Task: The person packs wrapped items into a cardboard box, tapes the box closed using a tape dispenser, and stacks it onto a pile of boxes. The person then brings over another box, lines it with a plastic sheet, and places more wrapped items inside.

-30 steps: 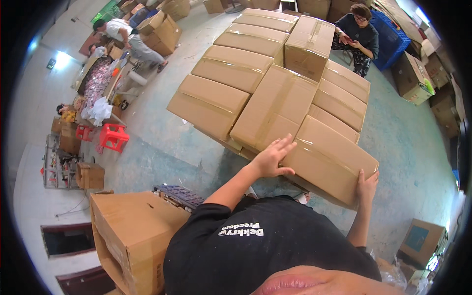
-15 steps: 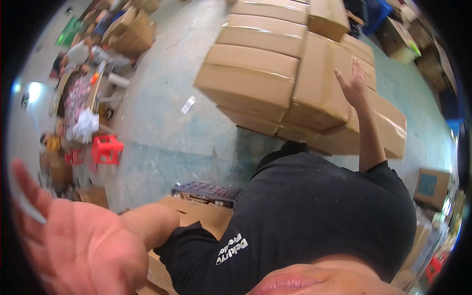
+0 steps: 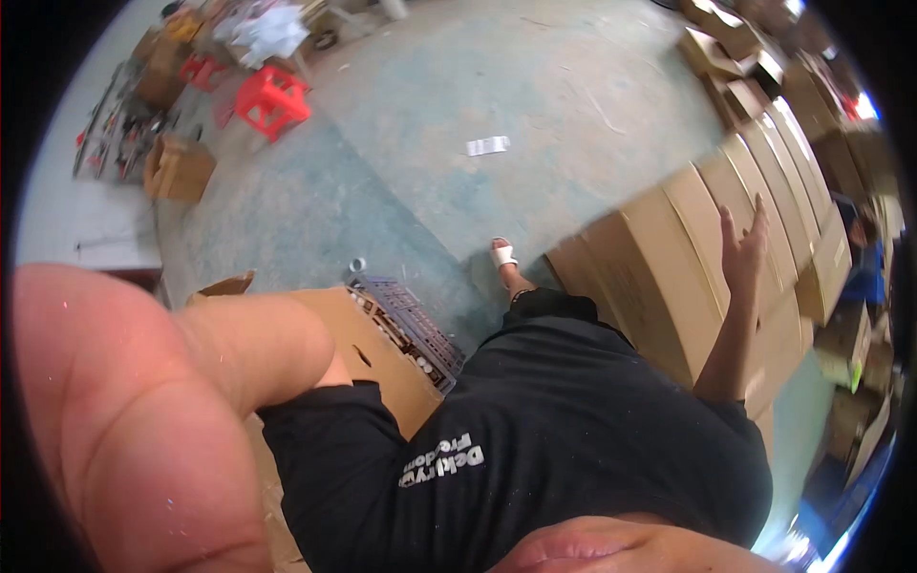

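the left hand (image 3: 143, 420) looms right up at the lens, blurred and filling the corner, holding nothing that shows (whether it is spread or curled i cannot tell). just below it stands an open brown carton (image 3: 382, 358) with a dark plastic crate (image 3: 406, 320) beside it. farther out the right hand (image 3: 743, 246) is open, fingers spread, over the stacked cardboard boxes (image 3: 669, 277). these look stiff, bulky and probably heavy; best taken by opposite bottom edges. a red stool (image 3: 272, 95) sits well beyond.
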`<state>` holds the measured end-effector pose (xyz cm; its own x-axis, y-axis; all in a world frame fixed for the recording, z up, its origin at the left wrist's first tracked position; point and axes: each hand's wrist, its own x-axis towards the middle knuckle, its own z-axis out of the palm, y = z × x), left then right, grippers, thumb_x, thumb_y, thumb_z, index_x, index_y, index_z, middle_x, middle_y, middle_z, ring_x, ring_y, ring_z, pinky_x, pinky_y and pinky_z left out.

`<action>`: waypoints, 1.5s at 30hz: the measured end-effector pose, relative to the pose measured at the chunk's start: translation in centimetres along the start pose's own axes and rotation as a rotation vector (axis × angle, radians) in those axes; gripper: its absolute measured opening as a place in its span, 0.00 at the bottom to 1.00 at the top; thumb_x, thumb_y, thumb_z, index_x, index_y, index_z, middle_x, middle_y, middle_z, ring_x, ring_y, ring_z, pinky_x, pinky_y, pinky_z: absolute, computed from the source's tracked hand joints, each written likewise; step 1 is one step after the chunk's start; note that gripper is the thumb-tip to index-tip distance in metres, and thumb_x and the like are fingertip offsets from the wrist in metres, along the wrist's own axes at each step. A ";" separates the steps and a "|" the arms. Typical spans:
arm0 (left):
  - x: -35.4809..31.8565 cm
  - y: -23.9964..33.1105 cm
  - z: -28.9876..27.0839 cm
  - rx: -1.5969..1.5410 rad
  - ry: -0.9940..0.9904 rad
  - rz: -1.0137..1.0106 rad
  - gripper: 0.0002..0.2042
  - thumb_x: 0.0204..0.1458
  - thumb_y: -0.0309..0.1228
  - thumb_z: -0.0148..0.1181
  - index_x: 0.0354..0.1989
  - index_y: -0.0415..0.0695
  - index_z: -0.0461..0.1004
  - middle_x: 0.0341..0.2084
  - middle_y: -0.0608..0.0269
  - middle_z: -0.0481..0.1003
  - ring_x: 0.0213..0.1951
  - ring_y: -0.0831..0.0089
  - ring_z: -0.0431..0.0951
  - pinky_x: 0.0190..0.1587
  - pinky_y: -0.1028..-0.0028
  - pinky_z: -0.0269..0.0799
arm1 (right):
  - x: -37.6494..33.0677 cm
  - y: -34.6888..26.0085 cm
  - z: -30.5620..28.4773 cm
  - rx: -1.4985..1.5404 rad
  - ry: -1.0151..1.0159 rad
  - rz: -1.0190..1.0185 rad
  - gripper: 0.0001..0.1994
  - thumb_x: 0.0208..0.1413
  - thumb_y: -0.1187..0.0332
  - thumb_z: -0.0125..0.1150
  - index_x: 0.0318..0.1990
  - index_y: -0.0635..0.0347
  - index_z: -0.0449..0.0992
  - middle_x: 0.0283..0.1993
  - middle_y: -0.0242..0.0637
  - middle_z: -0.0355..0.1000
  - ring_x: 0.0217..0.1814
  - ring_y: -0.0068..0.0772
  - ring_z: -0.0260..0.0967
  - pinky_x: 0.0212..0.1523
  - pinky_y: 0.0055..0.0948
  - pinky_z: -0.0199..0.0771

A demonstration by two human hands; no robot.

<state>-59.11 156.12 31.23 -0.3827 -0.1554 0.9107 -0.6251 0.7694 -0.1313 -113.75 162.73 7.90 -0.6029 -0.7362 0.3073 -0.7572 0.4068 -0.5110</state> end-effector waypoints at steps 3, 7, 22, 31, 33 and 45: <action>1.2 -2.9 0.7 0.120 -0.044 -0.051 0.19 0.60 0.33 0.55 0.53 0.28 0.70 0.52 0.39 0.71 0.56 0.47 0.72 0.60 0.51 0.69 | 5.3 -5.1 3.8 0.118 -0.011 0.000 0.36 0.60 0.54 0.62 0.68 0.66 0.56 0.70 0.54 0.55 0.72 0.51 0.54 0.63 0.45 0.66; 3.5 -7.7 1.8 0.341 -0.099 -0.071 0.19 0.60 0.33 0.54 0.53 0.28 0.70 0.53 0.39 0.71 0.56 0.47 0.72 0.60 0.51 0.69 | 12.2 -11.2 10.9 0.226 -0.114 -0.112 0.34 0.60 0.57 0.63 0.68 0.63 0.58 0.69 0.53 0.56 0.71 0.49 0.56 0.63 0.42 0.66; 6.4 -20.5 6.0 1.199 -0.380 -0.066 0.19 0.61 0.33 0.53 0.54 0.29 0.70 0.53 0.39 0.71 0.56 0.47 0.72 0.60 0.51 0.69 | 28.7 -21.5 39.8 -0.110 -0.865 -0.384 0.32 0.62 0.57 0.58 0.70 0.57 0.57 0.70 0.53 0.56 0.71 0.54 0.56 0.66 0.48 0.61; 19.3 -37.5 11.5 1.301 -0.650 0.221 0.19 0.61 0.34 0.52 0.54 0.29 0.69 0.53 0.40 0.71 0.57 0.48 0.72 0.60 0.51 0.69 | 32.7 -18.8 58.8 -0.132 -1.386 0.281 0.27 0.63 0.51 0.55 0.63 0.60 0.68 0.57 0.51 0.73 0.56 0.44 0.71 0.54 0.33 0.70; 21.0 -41.2 13.9 1.291 -0.672 0.276 0.20 0.61 0.34 0.52 0.54 0.29 0.69 0.53 0.40 0.71 0.57 0.48 0.72 0.60 0.51 0.69 | 32.4 -21.8 59.4 -0.066 -1.404 0.375 0.27 0.63 0.51 0.54 0.63 0.60 0.68 0.57 0.50 0.72 0.56 0.44 0.70 0.54 0.33 0.70; 27.3 -60.5 32.7 1.294 -0.539 0.577 0.20 0.62 0.34 0.50 0.54 0.30 0.69 0.54 0.40 0.71 0.57 0.48 0.72 0.60 0.51 0.69 | 39.6 -19.1 78.6 0.397 -1.265 0.856 0.28 0.64 0.49 0.51 0.64 0.59 0.65 0.61 0.47 0.69 0.59 0.43 0.69 0.56 0.37 0.69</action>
<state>-54.01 85.09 51.20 -0.7932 -0.4542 0.4057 -0.3465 -0.2113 -0.9139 -103.39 83.28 -33.24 -0.0553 -0.4116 -0.9097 -0.0816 0.9099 -0.4067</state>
